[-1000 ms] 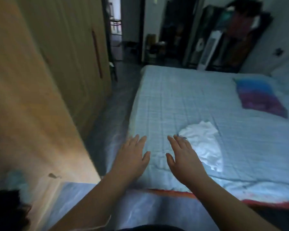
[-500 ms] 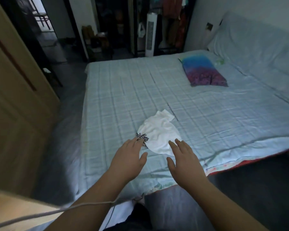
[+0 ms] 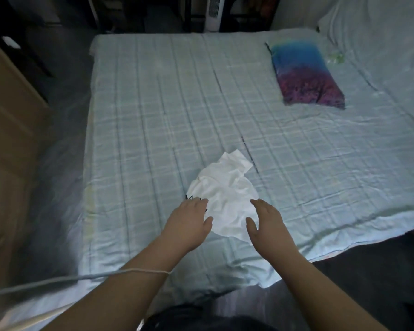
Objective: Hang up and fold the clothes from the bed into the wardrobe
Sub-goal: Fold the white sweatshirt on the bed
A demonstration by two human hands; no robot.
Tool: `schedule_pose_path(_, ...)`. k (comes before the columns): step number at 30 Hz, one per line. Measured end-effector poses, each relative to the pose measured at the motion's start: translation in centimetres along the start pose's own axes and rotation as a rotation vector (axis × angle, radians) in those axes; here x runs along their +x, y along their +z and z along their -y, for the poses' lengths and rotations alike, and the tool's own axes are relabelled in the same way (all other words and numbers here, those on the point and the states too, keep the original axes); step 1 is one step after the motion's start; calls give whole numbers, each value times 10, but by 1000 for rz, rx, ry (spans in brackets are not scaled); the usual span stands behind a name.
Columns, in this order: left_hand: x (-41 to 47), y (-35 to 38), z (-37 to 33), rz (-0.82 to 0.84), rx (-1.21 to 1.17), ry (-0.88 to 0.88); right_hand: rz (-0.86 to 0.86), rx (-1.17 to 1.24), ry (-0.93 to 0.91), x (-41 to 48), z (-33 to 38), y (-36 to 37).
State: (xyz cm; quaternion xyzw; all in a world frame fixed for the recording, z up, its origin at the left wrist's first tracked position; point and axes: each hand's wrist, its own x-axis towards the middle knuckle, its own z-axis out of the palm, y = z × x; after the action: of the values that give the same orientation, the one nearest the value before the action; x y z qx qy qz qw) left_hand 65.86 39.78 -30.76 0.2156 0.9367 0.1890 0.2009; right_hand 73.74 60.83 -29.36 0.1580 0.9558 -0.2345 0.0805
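Observation:
A crumpled white garment (image 3: 227, 192) lies on the pale blue checked bed sheet (image 3: 153, 115) near the bed's front edge. A small black print shows at its left edge. My left hand (image 3: 189, 218) hovers palm down over the garment's left side with fingers straight. My right hand (image 3: 265, 218) reaches over the garment's right side, fingers straight and thumb spread. Neither hand holds anything. The wooden wardrobe (image 3: 7, 111) stands at the left edge of the view.
A blue and purple pillow (image 3: 306, 75) lies at the bed's far right. A white tower fan (image 3: 213, 13) stands beyond the bed's far edge. A thin cord (image 3: 81, 278) runs across my left forearm. Dark floor separates the bed from the wardrobe.
My view has swung right from the wardrobe to face the bed. Both hands have moved forward over the white garment, from its near left side to either side of it.

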Motion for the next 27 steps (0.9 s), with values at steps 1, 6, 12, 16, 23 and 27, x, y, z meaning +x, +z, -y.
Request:
schedule_pose_path(1, 12, 1, 2, 18, -1, -11, 15, 18, 34, 8, -5, 3)
schedule_pose_path(6, 64, 20, 2, 52, -88, -109, 90, 62, 127, 52, -40, 14)
schedule_pose_path(12, 118, 69, -18, 100, -130, -223, 257, 100, 189, 122, -100, 33)
schedule_pose_path(16, 148, 101, -37, 109, -178, -348, 390, 84, 171, 166, -140, 47)
schedule_pose_path(23, 173, 155, -42, 179, -293, -608, 531, 39, 57, 233, -174, 85)
schedule_pose_path(27, 190, 178, -31, 184, -315, -646, 419, 96, -59, 263, -168, 115)
